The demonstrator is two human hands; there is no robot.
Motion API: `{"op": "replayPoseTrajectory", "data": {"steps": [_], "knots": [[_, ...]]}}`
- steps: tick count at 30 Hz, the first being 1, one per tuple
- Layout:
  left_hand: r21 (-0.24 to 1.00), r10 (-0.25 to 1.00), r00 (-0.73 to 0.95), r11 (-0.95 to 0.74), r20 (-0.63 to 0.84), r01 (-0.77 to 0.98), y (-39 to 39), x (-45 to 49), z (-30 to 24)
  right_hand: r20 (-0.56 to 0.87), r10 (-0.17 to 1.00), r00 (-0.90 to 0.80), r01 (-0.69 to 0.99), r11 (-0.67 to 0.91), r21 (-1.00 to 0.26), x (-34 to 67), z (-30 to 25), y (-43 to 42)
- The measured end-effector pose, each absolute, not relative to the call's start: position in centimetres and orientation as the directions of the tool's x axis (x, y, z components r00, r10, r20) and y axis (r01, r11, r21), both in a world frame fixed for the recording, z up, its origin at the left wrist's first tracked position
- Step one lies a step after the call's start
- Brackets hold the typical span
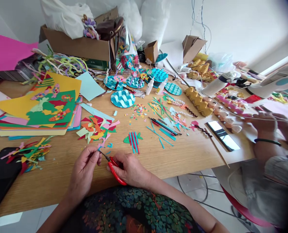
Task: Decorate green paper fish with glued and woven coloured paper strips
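My right hand (pixel 131 168) grips the red handles of a pair of scissors (pixel 117 174) near the table's front edge. The blades point left, toward my left hand (pixel 87 166). Thumb and fingers of my left hand pinch a small piece of blue paper (pixel 100 148) at the blade tips; most of it is hidden by the fingers. Just beyond the scissors lies a green paper fish (pixel 126 139) with red and blue strips across it. Small blue scraps (pixel 109 145) rest beside a heap of coloured paper cuttings (pixel 95 127).
Stacked coloured paper (pixel 34 129) and a black phone (pixel 3 174) are on the left. Blue wavy discs (pixel 122 98), glue bottles (pixel 150 85) and pencils (pixel 164 126) lie ahead. At right, another person's hands (pixel 265 124) are near egg-carton strips (pixel 198 102) and a shiny phone (pixel 222 136).
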State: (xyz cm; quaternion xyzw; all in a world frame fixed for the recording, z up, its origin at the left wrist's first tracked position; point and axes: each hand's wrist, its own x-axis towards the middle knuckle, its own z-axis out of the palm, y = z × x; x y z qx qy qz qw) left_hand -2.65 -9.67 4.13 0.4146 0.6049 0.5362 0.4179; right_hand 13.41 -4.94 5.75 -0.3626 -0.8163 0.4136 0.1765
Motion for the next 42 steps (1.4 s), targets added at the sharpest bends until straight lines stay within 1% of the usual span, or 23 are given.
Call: {"op": "replayPoseTrajectory", "data": {"steps": [10,15,20,23,27,30,33,37,40,42], "knots": [[0.993,0.946,-0.31,0.111,-0.097,0.028,-10.0,-2.8,3.4,-0.033,0.726,-0.687,0.468,0.406,-0.785,13.7,4.9,-5.1],[0.992,0.952,-0.288,0.12,-0.102,0.043,-10.0,-2.8,3.4,-0.05,0.72,-0.693,0.475,0.403,-0.782,13.7,4.7,-5.1],[0.99,0.948,-0.286,0.141,-0.137,-0.007,-10.2,-2.6,4.0,-0.116,0.718,-0.687,0.524,0.378,-0.763,13.8,4.9,-4.9],[0.988,0.935,-0.321,0.147,-0.153,-0.044,-10.3,-2.8,4.4,-0.168,0.72,-0.673,0.604,0.404,-0.687,13.9,5.3,-4.4],[0.987,0.931,-0.329,0.14,-0.159,-0.078,-10.2,-3.4,4.7,-0.227,0.698,-0.68,0.703,0.53,-0.475,13.9,6.5,-3.8],[0.988,0.931,-0.331,0.133,-0.151,-0.077,-9.9,-4.0,4.9,-0.268,0.66,-0.702,0.71,0.622,-0.329,13.6,7.6,-3.6],[0.99,0.935,-0.328,0.129,-0.138,-0.051,-9.4,-4.4,5.2,-0.302,0.603,-0.738,0.671,0.702,-0.238,13.2,8.6,-3.8],[0.987,0.955,-0.271,0.145,-0.123,0.063,-8.9,-4.8,5.5,-0.335,0.558,-0.759,0.631,0.757,-0.17,12.8,8.7,-4.3],[0.971,0.971,-0.195,0.172,-0.139,0.165,-8.5,-4.8,5.5,-0.272,0.516,-0.812,0.567,0.807,-0.163,13.0,8.4,-4.6],[0.956,0.979,-0.14,0.175,-0.145,0.235,-8.3,-4.6,5.5,-0.222,0.52,-0.825,0.559,0.808,-0.187,13.6,8.6,-4.4]]}}
